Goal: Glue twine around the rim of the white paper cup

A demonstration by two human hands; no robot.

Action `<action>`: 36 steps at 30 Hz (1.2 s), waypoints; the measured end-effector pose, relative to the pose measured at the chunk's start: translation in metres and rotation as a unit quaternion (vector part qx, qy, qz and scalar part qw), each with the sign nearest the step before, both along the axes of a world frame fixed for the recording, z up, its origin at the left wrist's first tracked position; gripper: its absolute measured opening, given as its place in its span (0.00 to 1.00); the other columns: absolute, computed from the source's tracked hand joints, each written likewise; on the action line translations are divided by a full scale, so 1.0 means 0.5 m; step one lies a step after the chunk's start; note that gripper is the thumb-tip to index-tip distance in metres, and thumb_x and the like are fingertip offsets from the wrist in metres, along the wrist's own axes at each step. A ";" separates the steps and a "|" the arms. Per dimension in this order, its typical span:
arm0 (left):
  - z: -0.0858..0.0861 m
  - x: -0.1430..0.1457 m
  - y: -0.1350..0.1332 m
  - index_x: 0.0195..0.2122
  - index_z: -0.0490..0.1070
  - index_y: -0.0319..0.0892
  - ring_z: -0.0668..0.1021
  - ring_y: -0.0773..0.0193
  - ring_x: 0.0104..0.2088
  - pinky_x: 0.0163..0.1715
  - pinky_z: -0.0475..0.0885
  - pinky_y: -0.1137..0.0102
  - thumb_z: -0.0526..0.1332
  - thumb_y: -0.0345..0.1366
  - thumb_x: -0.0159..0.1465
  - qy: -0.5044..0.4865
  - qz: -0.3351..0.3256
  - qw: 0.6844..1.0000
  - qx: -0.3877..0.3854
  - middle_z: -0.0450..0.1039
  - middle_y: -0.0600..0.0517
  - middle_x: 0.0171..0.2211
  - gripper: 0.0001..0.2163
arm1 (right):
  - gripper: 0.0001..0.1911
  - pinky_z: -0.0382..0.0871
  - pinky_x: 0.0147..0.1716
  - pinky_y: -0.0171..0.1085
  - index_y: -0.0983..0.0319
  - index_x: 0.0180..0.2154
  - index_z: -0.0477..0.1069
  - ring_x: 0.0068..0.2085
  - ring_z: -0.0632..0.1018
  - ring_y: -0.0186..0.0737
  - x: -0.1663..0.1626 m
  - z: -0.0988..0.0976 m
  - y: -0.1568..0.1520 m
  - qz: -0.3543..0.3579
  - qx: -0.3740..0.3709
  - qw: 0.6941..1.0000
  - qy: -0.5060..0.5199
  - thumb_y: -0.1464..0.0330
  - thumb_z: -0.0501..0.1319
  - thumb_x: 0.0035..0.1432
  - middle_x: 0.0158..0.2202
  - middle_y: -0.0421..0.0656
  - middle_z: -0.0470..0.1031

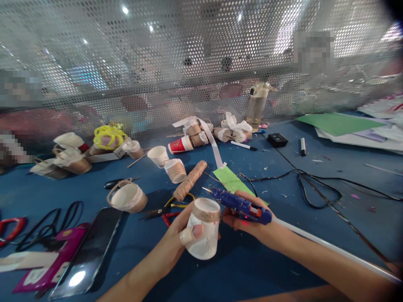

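Note:
My left hand [178, 239] is closed round a white paper cup [204, 231] whose rim is wound with brown twine; my thumb presses on its side. My right hand [252, 224] grips a blue hot glue gun [241, 204], its metal nozzle pointing left just above the cup's rim. A white glue stick juts from the back of the gun toward the lower right. A spool of brown twine [189, 180] lies on the blue table [315, 201] just behind the cup.
Scissors [163, 209] lie left of the cup, near a twine-wrapped cup [128, 197] and a phone [86, 251]. Several finished cups stand along the perforated metal screen. A black cable [315, 184], green paper [231, 180], a bottle [256, 107] and markers lie at right.

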State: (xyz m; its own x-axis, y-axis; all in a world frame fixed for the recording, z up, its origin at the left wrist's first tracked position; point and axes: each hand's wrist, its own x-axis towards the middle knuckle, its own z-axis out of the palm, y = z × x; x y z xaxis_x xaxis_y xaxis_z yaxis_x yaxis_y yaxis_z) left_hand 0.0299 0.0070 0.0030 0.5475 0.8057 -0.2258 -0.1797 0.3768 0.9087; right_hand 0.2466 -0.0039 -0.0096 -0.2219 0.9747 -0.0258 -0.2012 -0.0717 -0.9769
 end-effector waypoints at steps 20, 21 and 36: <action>0.004 0.002 0.000 0.49 0.72 0.43 0.79 0.55 0.35 0.31 0.72 0.69 0.68 0.48 0.53 -0.002 0.005 1.000 0.003 0.78 0.46 0.37 0.24 | 0.08 0.71 0.31 0.30 0.62 0.28 0.68 0.29 0.73 0.30 -0.002 0.003 -0.001 0.006 -0.012 1.000 0.016 0.78 0.65 0.47 0.28 0.36 0.73; 0.004 0.002 -0.001 0.49 0.72 0.43 0.79 0.54 0.35 0.31 0.72 0.69 0.68 0.48 0.53 -0.001 0.006 1.000 0.002 0.78 0.46 0.37 0.24 | 0.08 0.71 0.31 0.30 0.62 0.28 0.68 0.29 0.74 0.30 -0.001 0.002 -0.001 0.006 -0.013 1.000 0.017 0.77 0.65 0.47 0.28 0.36 0.73; 0.003 0.000 -0.001 0.51 0.71 0.42 0.80 0.53 0.35 0.31 0.72 0.68 0.68 0.47 0.54 -0.009 0.004 1.000 0.001 0.79 0.45 0.37 0.25 | 0.09 0.71 0.29 0.29 0.62 0.30 0.68 0.31 0.76 0.31 0.001 -0.008 -0.004 0.002 -0.014 1.000 0.013 0.75 0.67 0.48 0.29 0.37 0.74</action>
